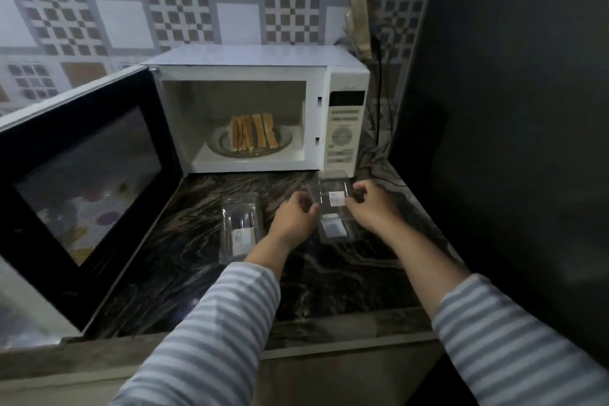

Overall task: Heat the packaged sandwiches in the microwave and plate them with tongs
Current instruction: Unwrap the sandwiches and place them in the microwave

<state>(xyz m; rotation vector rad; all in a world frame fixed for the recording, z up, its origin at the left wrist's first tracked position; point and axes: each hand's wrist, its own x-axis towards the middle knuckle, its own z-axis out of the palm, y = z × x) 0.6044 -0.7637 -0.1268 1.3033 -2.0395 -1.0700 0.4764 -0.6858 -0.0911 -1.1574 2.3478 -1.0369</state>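
Observation:
A white microwave (342,76) stands at the back of the counter with its door (82,188) swung wide open to the left. Inside, several sandwich halves (253,135) stand on edge on the glass turntable (217,142). Two clear plastic sandwich packages lie on the dark counter in front. The right package (333,204) lies open between my hands: my left hand (296,217) pinches its left edge and my right hand (372,208) pinches its right edge. The left package (240,224) lies flat, untouched. No tongs or plate are in view.
The dark marbled countertop (329,280) ends at a front edge near me. A dark wall (510,142) closes off the right side. A power cord (379,92) hangs down behind the microwave's right side. The open door blocks the counter's left part.

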